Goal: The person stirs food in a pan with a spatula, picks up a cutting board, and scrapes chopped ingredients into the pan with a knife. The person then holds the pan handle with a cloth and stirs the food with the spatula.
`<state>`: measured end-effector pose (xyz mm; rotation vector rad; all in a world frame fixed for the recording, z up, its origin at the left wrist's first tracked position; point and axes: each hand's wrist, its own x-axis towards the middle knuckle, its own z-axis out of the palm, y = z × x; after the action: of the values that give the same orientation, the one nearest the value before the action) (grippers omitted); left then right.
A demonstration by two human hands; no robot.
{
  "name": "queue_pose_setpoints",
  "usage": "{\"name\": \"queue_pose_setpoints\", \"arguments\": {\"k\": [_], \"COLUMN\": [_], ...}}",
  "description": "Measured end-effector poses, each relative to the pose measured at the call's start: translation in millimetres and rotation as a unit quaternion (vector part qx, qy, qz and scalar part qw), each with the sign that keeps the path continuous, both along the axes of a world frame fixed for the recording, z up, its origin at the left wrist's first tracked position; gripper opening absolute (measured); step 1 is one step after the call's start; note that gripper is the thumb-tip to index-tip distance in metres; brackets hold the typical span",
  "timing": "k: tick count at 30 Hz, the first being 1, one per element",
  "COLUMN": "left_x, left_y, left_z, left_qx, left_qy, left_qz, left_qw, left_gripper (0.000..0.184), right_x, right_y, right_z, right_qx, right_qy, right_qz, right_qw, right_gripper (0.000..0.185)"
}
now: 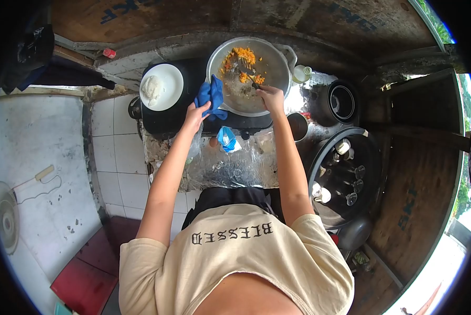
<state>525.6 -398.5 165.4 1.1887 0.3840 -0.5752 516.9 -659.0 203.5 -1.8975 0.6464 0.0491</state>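
A wide metal pan (230,97) sits on the black stove (157,123), with chopped orange food (244,55) in its far half. My left hand (197,114) is closed around a blue cloth (210,97), which lies against the pan's near left rim. Over the pan's right side, my right hand (270,98) grips the dark handle of a spatula (248,72). The spatula's head is down among the orange pieces. To the left stands a white plate (173,84) with a mound of white rice (152,90) on it.
An opened blue packet (226,139) lies on the foil-covered counter (209,170) before the stove. A glass jar (301,74) stands right of the pan, near a dark pot (342,102). At the right, a large black basin (315,168) holds glasses and other dishes.
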Motion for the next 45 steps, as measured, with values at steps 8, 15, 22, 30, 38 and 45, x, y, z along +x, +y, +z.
{"name": "queue_pose_setpoints", "arguments": {"k": [8, 15, 22, 30, 38, 45], "left_x": [-1.9, 4.2, 6.3, 8.5, 9.0, 8.2], "left_y": [-1.1, -0.4, 2.5, 5.6, 3.4, 8.6], "left_z": [-4.6, -6.6, -5.6, -13.4, -8.9, -1.2], "left_qx": [0.000, 0.007, 0.009, -0.014, -0.007, 0.007], "left_qy": [-0.006, -0.006, -0.001, 0.005, 0.002, 0.005], "left_qz": [0.014, 0.008, 0.005, 0.001, 0.010, -0.005], "left_qw": [1.000, 1.000, 1.000, 1.000, 1.000, 1.000], "left_gripper": [0.045, 0.049, 0.049, 0.043, 0.045, 0.045], "right_x": [-19.9, -2.4, -37.0, -18.2, -21.8, -12.3], "right_y": [-8.2, -20.1, -32.0, -32.0, -33.2, -31.3], "right_z": [59.5, 37.0, 104.5, 42.7, 57.8, 79.0], "right_qx": [-0.320, -0.383, -0.487, -0.304, -0.498, -0.426], "right_qy": [0.153, 0.003, 0.121, 0.020, 0.100, 0.018], "right_qz": [0.134, 0.133, 0.149, 0.134, 0.136, 0.119], "right_qw": [0.925, 0.914, 0.852, 0.943, 0.850, 0.897], "right_gripper": [0.023, 0.020, 0.014, 0.019, 0.012, 0.021]}}
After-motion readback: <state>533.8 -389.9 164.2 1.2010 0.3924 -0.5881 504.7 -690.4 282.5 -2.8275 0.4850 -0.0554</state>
